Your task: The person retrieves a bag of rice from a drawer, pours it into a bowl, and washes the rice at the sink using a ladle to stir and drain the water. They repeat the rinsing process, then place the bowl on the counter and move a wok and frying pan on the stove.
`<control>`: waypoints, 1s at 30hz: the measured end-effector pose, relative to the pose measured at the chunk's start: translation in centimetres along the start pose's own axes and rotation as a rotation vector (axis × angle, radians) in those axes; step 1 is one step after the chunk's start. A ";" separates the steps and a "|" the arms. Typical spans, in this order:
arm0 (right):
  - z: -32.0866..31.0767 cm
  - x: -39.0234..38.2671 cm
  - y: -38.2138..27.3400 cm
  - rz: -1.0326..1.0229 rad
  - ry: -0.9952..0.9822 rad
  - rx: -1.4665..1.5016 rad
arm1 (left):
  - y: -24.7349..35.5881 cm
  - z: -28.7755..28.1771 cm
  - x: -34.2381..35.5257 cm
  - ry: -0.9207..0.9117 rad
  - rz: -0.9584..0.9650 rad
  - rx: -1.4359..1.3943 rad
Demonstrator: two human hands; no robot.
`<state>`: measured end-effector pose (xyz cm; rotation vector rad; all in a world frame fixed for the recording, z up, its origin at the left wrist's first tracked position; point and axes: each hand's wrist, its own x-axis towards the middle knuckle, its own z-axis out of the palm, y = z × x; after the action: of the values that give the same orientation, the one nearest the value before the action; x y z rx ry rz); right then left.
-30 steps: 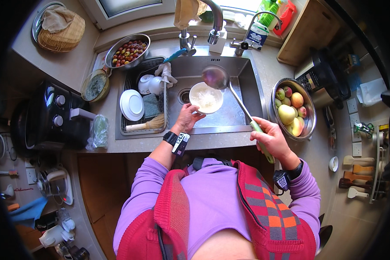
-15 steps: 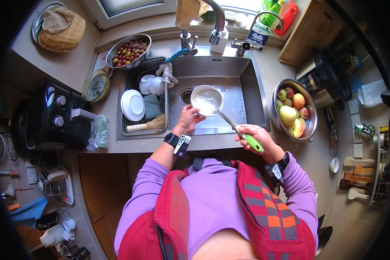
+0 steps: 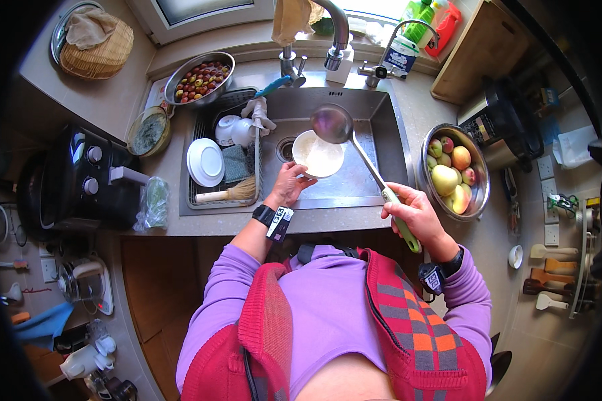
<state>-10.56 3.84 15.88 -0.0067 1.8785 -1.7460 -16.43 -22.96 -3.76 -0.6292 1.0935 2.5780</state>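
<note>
My left hand (image 3: 290, 185) grips the near left rim of a white bowl (image 3: 322, 157) over the sink (image 3: 358, 182). A pale, whitish content shows inside the bowl. In my right hand (image 3: 413, 212) is a ladle (image 3: 364, 160) with a long metal shaft and a green handle. Its round metal head is above the bowl's far rim, apart from it as far as I can tell, and looks slightly blurred. Left of the bowl, a dish rack (image 3: 256, 175) holds a stack of white plates (image 3: 205, 162), white bowls, a grey-green cloth and a straw brush (image 3: 237, 192).
A steel bowl of peaches (image 3: 459, 175) stands right of the sink. Behind the sink rise a main faucet (image 3: 338, 37) and a thin tap (image 3: 381, 67). A bowl of red dates (image 3: 201, 81), a glass bowl (image 3: 148, 132) and a black air fryer (image 3: 90, 174) are to the left.
The ladle's head has risen out of the white bowl and moved up and away, over its far rim. My right hand has shifted right and nearer to me. My left hand stays on the bowl.
</note>
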 end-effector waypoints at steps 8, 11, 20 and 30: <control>0.9 2.6 4.3 -0.427 0.134 -0.985 | 0.2 0.6 -0.1 -0.013 0.023 -0.022; 1.5 3.6 6.2 -0.440 0.118 -0.926 | 0.0 0.5 -0.1 -0.001 0.043 -0.008; 0.2 3.3 3.3 0.361 -0.109 0.516 | -0.3 -0.2 -0.5 0.002 0.018 0.008; 1.0 0.7 3.3 -0.063 0.024 -0.372 | 0.6 0.2 -0.5 -0.034 0.018 -0.028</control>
<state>-9.53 3.16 12.56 -0.1893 2.2148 -1.4165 -16.35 -23.22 -3.01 -0.5826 1.0590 2.6136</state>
